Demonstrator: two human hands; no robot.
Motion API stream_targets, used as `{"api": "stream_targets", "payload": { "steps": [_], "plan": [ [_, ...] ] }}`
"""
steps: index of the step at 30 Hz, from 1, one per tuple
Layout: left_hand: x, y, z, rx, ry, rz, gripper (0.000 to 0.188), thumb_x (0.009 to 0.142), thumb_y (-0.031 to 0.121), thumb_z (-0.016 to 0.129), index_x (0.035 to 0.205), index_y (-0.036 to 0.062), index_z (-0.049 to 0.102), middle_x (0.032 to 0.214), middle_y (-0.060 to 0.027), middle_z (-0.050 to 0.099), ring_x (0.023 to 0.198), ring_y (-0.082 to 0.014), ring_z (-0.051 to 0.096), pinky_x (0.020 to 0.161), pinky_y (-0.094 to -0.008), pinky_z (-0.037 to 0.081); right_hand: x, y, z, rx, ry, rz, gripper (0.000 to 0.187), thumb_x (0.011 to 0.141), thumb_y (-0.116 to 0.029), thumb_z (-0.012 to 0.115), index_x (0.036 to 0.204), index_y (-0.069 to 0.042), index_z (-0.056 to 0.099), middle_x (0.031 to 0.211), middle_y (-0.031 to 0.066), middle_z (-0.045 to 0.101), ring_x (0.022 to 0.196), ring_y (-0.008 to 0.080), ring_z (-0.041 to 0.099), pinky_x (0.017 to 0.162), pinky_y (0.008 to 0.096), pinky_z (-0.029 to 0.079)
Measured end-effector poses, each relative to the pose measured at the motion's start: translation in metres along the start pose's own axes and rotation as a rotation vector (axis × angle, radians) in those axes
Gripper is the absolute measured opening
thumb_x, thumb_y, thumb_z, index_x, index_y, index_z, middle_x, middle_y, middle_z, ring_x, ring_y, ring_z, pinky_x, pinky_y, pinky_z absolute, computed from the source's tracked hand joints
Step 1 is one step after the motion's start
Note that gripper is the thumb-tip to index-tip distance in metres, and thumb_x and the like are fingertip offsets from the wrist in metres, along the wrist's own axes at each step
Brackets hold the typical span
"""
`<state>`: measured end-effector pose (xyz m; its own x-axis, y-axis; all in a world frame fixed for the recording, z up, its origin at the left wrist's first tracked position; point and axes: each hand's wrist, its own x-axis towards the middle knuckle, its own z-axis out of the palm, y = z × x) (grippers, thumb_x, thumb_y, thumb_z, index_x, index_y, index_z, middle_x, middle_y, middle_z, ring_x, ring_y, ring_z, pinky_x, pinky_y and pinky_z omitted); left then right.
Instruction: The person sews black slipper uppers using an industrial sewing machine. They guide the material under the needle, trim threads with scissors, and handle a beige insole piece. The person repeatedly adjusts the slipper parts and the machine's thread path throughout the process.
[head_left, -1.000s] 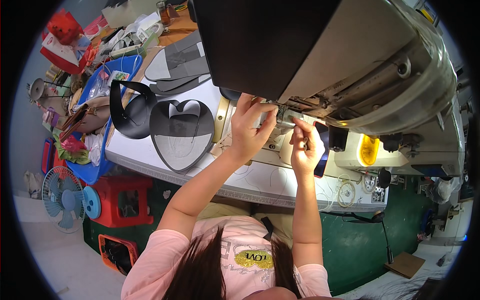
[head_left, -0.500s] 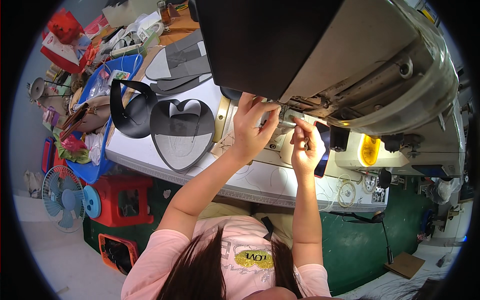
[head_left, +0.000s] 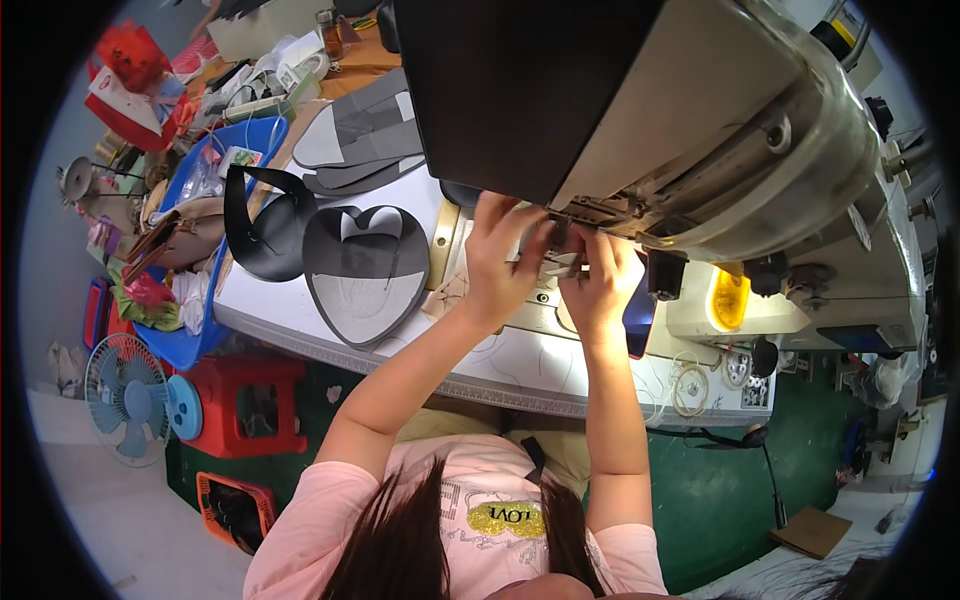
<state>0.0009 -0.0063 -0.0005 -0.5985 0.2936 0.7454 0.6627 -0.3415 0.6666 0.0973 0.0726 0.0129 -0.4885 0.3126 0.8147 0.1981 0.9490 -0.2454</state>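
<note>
Both my hands are up at the needle area beneath the head of a sewing machine (head_left: 740,130). My left hand (head_left: 498,262) has its fingers bent inward, the thumb and index tips blurred close to the needle parts. My right hand (head_left: 600,290) reaches up beside it, fingers curled together, the tips partly under the machine head. Something small may be pinched in each, but I cannot make it out. Left of my left hand, a heart-shaped grey and black piece (head_left: 365,280) lies on the white table (head_left: 310,320). A black curved strip piece (head_left: 270,235) rests beside it.
Grey cut pieces (head_left: 360,130) are stacked behind the heart-shaped piece. A crowded blue basket (head_left: 190,345) stands at the left edge. A phone (head_left: 640,315) lies beside my right hand. On the floor are a red stool (head_left: 235,400) and a blue fan (head_left: 130,395).
My right hand has moved left and up, closer to my left hand, its fingertips now under the machine head. My left fingers have shifted slightly. The view has tilted a little.
</note>
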Motion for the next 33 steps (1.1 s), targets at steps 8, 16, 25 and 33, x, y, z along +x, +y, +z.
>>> {"api": "stream_targets", "payload": {
  "steps": [8, 16, 25, 33],
  "plan": [
    [0.017, 0.0, -0.062, -0.902, -0.267, -0.662, 0.024, 0.088, 0.004, 0.05, 0.112, -0.0014, 0.048, 0.104, -0.0107, 0.06, 0.103, -0.0194, 0.055, 0.095, -0.0326, 0.041, -0.038, 0.036, -0.009, 0.47, 0.139, 0.418, 0.008, 0.074, 0.003, 0.056, 0.08, -0.002, 0.054, 0.07, 0.0014, 0.051, 0.055, 0.0076, 0.043, 0.052, 0.02, 0.036],
    [-0.042, -0.023, -0.107, 0.846, -0.652, -0.102, 0.025, 0.062, 0.016, 0.074, 0.076, 0.0001, 0.061, 0.084, -0.0123, 0.053, 0.083, -0.0298, 0.047, 0.073, -0.0397, 0.04, -0.023, -0.001, -0.034, 1.298, 0.0, 0.631, 0.014, 0.077, -0.001, 0.053, 0.091, 0.001, 0.051, 0.101, 0.0221, 0.057, 0.042, 0.0077, 0.04, 0.039, 0.017, 0.033],
    [-0.043, -0.027, -0.096, 0.232, -0.629, -0.603, 0.019, 0.068, 0.01, 0.072, 0.075, 0.0028, 0.057, 0.068, -0.0033, 0.054, 0.064, -0.0168, 0.051, 0.055, -0.0312, 0.041, -0.021, 0.015, -0.034, 0.876, -0.44, 0.51, 0.009, 0.081, -0.013, 0.057, 0.084, -0.005, 0.06, 0.067, 0.0015, 0.056, 0.062, 0.0094, 0.053, 0.057, 0.026, 0.043],
    [0.01, 0.016, -0.048, -0.611, -0.37, -1.175, 0.018, 0.079, 0.003, 0.063, 0.071, 0.0083, 0.047, 0.066, 0.0027, 0.051, 0.056, -0.0034, 0.048, 0.047, -0.0189, 0.037, -0.01, 0.035, -0.038, 0.189, -0.249, 0.064, 0.008, 0.07, -0.004, 0.055, 0.077, -0.003, 0.054, 0.067, 0.0104, 0.057, 0.061, 0.0233, 0.056, 0.06, 0.0293, 0.045]
  ]
}}
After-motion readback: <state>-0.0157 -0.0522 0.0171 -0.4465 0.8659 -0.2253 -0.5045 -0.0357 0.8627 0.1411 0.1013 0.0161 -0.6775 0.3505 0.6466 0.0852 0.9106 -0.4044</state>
